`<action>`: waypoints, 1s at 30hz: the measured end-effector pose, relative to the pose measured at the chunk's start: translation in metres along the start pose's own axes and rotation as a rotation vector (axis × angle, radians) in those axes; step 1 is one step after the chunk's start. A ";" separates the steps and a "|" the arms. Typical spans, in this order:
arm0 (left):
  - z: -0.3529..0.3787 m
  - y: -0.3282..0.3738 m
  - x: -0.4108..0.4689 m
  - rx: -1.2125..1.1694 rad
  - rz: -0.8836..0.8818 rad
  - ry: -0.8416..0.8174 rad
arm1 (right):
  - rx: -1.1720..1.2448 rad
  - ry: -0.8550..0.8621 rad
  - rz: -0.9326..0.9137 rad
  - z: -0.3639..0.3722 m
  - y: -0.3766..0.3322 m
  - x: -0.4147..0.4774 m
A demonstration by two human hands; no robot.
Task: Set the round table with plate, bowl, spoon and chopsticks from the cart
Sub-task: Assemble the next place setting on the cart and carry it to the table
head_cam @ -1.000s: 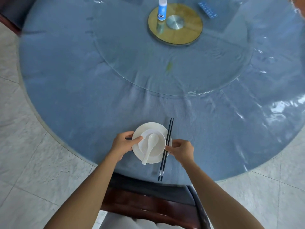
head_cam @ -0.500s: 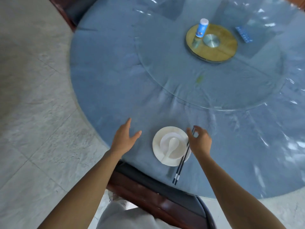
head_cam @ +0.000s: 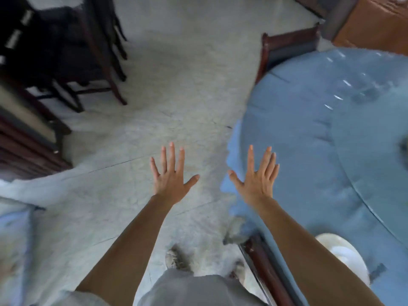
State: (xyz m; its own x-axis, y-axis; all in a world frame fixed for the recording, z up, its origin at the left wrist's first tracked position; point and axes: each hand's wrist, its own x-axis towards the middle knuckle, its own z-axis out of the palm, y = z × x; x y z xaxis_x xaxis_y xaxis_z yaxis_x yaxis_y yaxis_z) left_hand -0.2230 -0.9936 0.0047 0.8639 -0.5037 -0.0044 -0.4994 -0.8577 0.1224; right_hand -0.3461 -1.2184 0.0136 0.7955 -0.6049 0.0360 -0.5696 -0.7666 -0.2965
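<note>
Both hands are spread flat and empty: left hand over open tiled floor, right hand above the round table rim. The white plate (blurred) sits near the table's near edge.

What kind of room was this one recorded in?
Probably a dining room, perhaps a restaurant's: a large round table under a blue cloth, dark wooden chairs on a pale stone floor, and a white plate set at the table's edge.

Dining room: round table, chairs
</note>
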 end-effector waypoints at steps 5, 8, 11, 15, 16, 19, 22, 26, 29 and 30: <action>-0.018 -0.131 -0.012 -0.010 -0.188 0.064 | -0.009 -0.076 -0.239 0.043 -0.141 0.012; -0.029 -0.201 -0.026 -0.006 -0.280 0.129 | 0.001 -0.112 -0.396 0.066 -0.221 0.013; -0.037 -0.261 -0.043 -0.001 -0.410 0.175 | -0.016 -0.140 -0.556 0.084 -0.295 0.012; -0.042 -0.329 -0.070 0.007 -0.583 0.183 | -0.032 -0.207 -0.730 0.109 -0.381 0.008; -0.042 -0.344 -0.077 0.004 -0.629 0.182 | -0.034 -0.227 -0.774 0.116 -0.401 0.007; -0.043 -0.386 -0.095 -0.012 -0.760 0.192 | -0.044 -0.266 -0.921 0.140 -0.460 0.006; -0.045 -0.427 -0.108 -0.020 -0.869 0.199 | -0.036 -0.295 -1.038 0.165 -0.522 0.012; -0.050 -0.491 -0.116 0.012 -1.035 0.209 | -0.020 -0.319 -1.199 0.198 -0.612 0.021; -0.060 -0.540 -0.116 0.022 -1.171 0.235 | -0.031 -0.351 -1.310 0.219 -0.685 0.025; -0.064 -0.555 -0.116 0.025 -1.213 0.248 | -0.036 -0.360 -1.349 0.224 -0.709 0.026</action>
State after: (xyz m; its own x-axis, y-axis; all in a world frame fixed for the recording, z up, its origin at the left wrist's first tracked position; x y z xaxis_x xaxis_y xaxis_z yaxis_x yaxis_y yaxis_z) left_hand -0.0424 -0.4526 0.0005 0.7567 0.6480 0.0865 0.6329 -0.7593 0.1515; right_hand 0.1246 -0.6420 0.0106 0.7340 0.6787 0.0244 0.6682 -0.7152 -0.2051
